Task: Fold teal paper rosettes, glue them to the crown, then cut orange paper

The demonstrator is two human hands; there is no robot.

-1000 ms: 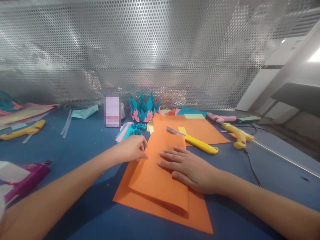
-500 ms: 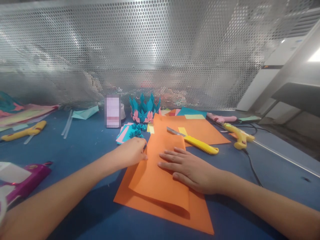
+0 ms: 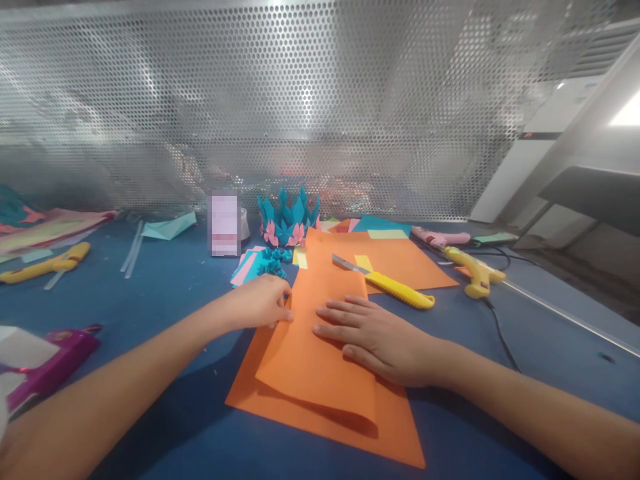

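Observation:
A folded sheet of orange paper (image 3: 320,373) lies on a larger flat orange sheet (image 3: 395,443), its front edge lifted a little. My right hand (image 3: 373,337) rests flat on the folded paper with the fingers stretched out. At the paper's left edge my left hand (image 3: 267,300) pinches with curled fingers; the fingertips are partly hidden. Just beyond my right hand, a yellow utility knife (image 3: 400,290) with its blade out lies across another orange sheet (image 3: 420,260). Crumpled blue paper pieces (image 3: 273,263) sit right behind my left hand.
A blue paper crown (image 3: 290,217) with pink flowers stands at the back, beside a blurred-out phone-like rectangle (image 3: 225,223). Glue guns lie on both sides, including a yellow one (image 3: 477,273) with a cord. A magenta power strip (image 3: 70,363) is at the left. Perforated metal (image 3: 300,100) closes off the back.
The view has shifted very slightly. Both hands keep their places on the orange paper, and nothing else has visibly moved.

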